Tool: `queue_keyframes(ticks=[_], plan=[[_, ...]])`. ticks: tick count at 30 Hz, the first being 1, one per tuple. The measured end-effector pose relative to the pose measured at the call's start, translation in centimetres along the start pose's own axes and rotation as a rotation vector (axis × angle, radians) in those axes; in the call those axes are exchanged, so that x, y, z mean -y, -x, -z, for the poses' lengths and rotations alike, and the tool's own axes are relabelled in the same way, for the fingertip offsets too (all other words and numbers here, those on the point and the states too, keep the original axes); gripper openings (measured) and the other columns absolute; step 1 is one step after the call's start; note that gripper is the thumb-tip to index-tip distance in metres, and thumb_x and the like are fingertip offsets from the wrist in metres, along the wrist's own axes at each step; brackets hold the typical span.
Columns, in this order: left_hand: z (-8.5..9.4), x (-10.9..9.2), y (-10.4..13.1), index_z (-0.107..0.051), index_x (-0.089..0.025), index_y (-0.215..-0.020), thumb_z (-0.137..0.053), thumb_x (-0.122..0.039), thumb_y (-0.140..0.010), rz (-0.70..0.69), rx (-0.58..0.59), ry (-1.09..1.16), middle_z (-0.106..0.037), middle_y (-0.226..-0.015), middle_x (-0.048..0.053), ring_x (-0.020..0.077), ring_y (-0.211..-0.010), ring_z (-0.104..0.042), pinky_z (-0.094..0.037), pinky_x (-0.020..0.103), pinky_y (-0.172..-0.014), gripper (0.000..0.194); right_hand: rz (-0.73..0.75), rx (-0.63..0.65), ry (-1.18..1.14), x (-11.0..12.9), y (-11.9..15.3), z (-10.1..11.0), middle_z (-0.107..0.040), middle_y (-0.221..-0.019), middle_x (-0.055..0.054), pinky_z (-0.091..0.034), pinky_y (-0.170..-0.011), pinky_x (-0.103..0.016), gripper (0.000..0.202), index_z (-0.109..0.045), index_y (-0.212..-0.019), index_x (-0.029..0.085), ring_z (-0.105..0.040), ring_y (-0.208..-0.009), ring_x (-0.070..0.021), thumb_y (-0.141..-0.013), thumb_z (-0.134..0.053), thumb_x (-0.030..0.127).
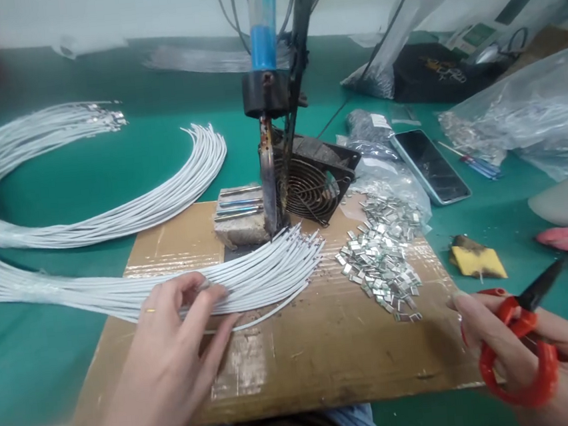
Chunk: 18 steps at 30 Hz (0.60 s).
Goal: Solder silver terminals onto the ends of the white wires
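Observation:
My left hand (182,330) is closed around the near side of a bundle of white cables (260,279), thumb and fingers curled on it. The cables' stripped ends fan out to the right, under the tip of an upright soldering iron (266,94) with a blue handle. In my right hand (522,344), at the lower right, are scissors (543,375) with red handles, their dark blades pointing up and away. Between the hands lies a heap of small metal connectors (381,257) on the cardboard (299,365).
Behind the iron's tip leans a black fan (311,183), beside a grey block (239,224). Another cable bundle (176,196) curves at the left. On the right are a phone (433,165), a yellow sponge (479,261), a screwdriver (480,166) and plastic bags (530,115).

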<state>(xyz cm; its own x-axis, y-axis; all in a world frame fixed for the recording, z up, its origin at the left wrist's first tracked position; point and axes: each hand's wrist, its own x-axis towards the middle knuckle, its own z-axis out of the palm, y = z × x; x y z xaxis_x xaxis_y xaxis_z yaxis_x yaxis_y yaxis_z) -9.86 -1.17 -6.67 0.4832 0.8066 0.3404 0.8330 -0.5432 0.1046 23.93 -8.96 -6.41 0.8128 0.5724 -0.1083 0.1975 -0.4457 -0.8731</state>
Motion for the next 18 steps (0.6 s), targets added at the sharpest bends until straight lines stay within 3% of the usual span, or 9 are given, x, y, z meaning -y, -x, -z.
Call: queue_keyframes(ticks=[2, 5, 7, 10, 15, 18], plan=[[0.1, 0.6, 0.2, -0.057, -0.014, -0.117, -0.055, -0.011, -0.103, -0.024, 0.036, 0.01, -0.051, -0.119, 0.017, 0.0343, -0.106, -0.06, -0.056, 0.051, -0.09, 0.014, -0.077, -0.028, -0.023, 1.0, 0.4, -0.6, -0.082, -0.079, 0.003, -0.05, -0.071, 0.003, 0.023, -0.09, -0.089, 0.026, -0.067, -0.065, -0.0076, -0.069, -0.1, 0.031], [-0.1, 0.8, 0.7, -0.056, -0.012, -0.121, -0.054, -0.008, -0.104, -0.078, 0.034, -0.02, -0.052, -0.123, 0.018, 0.0339, -0.108, -0.062, -0.057, 0.05, -0.093, 0.017, -0.046, -0.006, -0.012, 1.4, 0.5, -0.9, -0.071, -0.063, 0.003, -0.05, -0.056, -0.002, 0.025, -0.089, -0.088, 0.026, -0.058, -0.055, -0.0082, -0.065, -0.099, 0.027], [-0.2, 0.7, 1.0, -0.057, -0.009, -0.124, -0.055, -0.009, -0.104, -0.136, 0.01, -0.072, -0.053, -0.123, 0.02, 0.0352, -0.107, -0.062, -0.058, 0.05, -0.089, 0.02, 0.019, -0.022, 0.02, 0.9, 0.2, -0.8, -0.066, -0.057, 0.003, -0.049, -0.047, -0.007, 0.027, -0.089, -0.084, 0.026, -0.055, -0.052, -0.0102, -0.061, -0.099, 0.034], [-0.1, 0.7, 1.0, -0.059, -0.006, -0.124, -0.053, -0.007, -0.104, -0.187, 0.011, -0.134, -0.054, -0.121, 0.021, 0.0359, -0.103, -0.063, -0.058, 0.052, -0.086, 0.021, 0.108, -0.036, 0.062, 0.0, -0.1, -0.6, -0.074, -0.064, -0.001, -0.053, -0.043, -0.014, 0.037, -0.089, -0.081, 0.027, -0.059, -0.057, -0.016, -0.054, -0.098, 0.051], [0.3, 1.1, 0.5, -0.058, -0.008, -0.106, -0.047, -0.009, -0.105, -0.222, 0.056, -0.126, -0.055, -0.114, 0.02, 0.0345, -0.095, -0.062, -0.057, 0.052, -0.078, 0.012, 0.028, 0.006, 0.063, -0.8, 0.0, -0.2, -0.082, -0.075, 0.001, -0.057, -0.055, -0.009, 0.039, -0.089, -0.087, 0.032, -0.066, -0.074, -0.018, -0.057, -0.099, 0.055], [0.3, 1.4, 0.7, -0.058, -0.008, -0.109, -0.047, -0.01, -0.106, -0.213, 0.061, -0.07, -0.056, -0.117, 0.02, 0.0353, -0.102, -0.063, -0.054, 0.052, -0.086, 0.011, 0.003, 0.009, 0.047, -1.2, -0.2, 0.4, -0.084, -0.08, 0.003, -0.056, -0.062, -0.006, 0.035, -0.089, -0.088, 0.032, -0.068, -0.08, -0.0163, -0.061, -0.101, 0.05]])
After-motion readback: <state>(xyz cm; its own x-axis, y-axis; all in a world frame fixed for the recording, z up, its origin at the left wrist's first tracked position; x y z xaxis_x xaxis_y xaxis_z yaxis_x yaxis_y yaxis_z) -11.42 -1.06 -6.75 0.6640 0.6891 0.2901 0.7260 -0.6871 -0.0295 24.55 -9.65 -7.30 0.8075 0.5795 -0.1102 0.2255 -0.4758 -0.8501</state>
